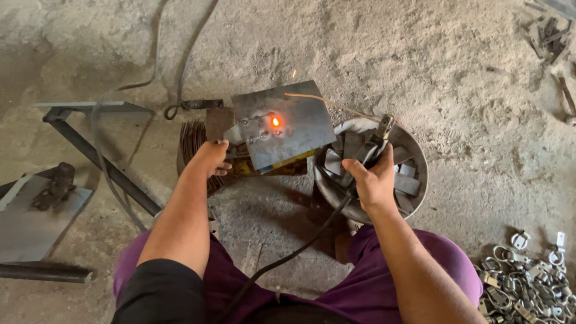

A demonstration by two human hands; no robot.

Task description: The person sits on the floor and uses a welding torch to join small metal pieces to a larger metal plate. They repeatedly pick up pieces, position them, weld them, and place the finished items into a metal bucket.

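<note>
The right hand [373, 180] grips the welding holder [380, 133]; the left hand [211, 157] pinches a small bracket [239, 133] on the steel plate [282, 123]. Bare fingers sit near the glowing weld [275, 122], so heat or sparks could burn them.

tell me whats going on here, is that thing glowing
A seated person is welding on the ground. Their right hand grips an electrode holder whose thin welding rod reaches over a steel plate. An orange weld spot glows on the plate beside a small metal piece. Their left hand steadies the plate's edge. A metal bowl of scrap strips sits under the right hand.
</note>
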